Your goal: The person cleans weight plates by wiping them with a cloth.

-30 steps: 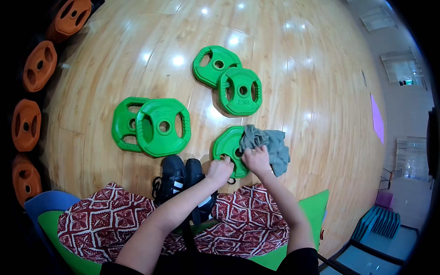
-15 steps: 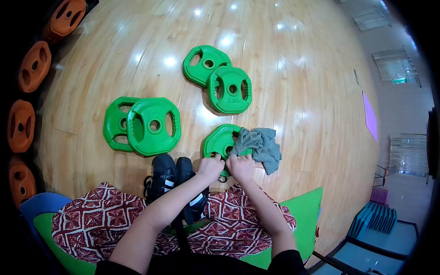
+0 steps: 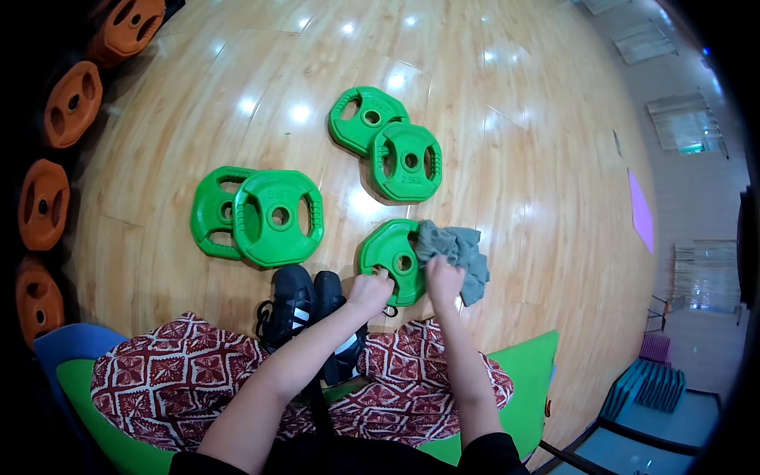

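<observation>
A small green weight plate (image 3: 393, 255) lies flat on the wooden floor just beyond my black shoes (image 3: 307, 305). My left hand (image 3: 370, 291) grips its near edge, fingers curled into a grip slot. My right hand (image 3: 444, 279) presses a grey cloth (image 3: 459, 250) against the plate's right side; the cloth hangs over that edge onto the floor and hides it.
Two overlapping green plates (image 3: 261, 218) lie to the left, two more green plates (image 3: 389, 141) farther out. Orange plates (image 3: 47, 198) line the left edge. I sit on a green mat (image 3: 522, 380) in red patterned trousers (image 3: 182, 380). Blue mats (image 3: 645, 388) are stacked at lower right.
My right hand has slid the cloth from the plate's middle toward its right edge, uncovering the centre hole. My left hand keeps its hold on the near edge.
</observation>
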`<control>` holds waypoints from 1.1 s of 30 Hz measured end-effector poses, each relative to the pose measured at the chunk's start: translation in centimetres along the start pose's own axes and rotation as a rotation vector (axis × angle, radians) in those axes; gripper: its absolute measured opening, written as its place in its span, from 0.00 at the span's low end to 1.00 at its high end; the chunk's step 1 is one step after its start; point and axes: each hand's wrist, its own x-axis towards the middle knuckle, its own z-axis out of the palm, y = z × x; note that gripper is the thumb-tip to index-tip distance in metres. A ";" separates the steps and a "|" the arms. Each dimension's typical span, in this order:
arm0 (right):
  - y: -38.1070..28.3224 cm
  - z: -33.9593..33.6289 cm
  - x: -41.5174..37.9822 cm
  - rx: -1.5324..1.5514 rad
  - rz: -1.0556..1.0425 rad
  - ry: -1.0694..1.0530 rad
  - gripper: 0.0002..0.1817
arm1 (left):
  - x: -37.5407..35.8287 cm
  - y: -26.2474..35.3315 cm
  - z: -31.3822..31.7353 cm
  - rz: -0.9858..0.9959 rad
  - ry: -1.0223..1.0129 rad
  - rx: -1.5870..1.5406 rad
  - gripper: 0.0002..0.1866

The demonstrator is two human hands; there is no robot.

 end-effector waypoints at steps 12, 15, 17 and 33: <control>-4.1 -4.5 6.9 0.320 -0.162 0.211 0.12 | 0.2 -0.1 -0.5 0.014 -0.070 0.008 0.14; -7.2 -1.5 7.2 0.186 -0.248 0.155 0.11 | 0.3 0.3 -0.8 -0.027 -0.108 0.012 0.16; -7.0 0.2 7.5 0.138 -0.197 0.168 0.11 | 0.5 0.5 -1.2 -0.065 -0.127 0.013 0.16; 5.3 -0.5 0.4 0.042 0.161 -0.085 0.13 | 0.3 0.1 -0.9 0.022 -0.084 0.050 0.15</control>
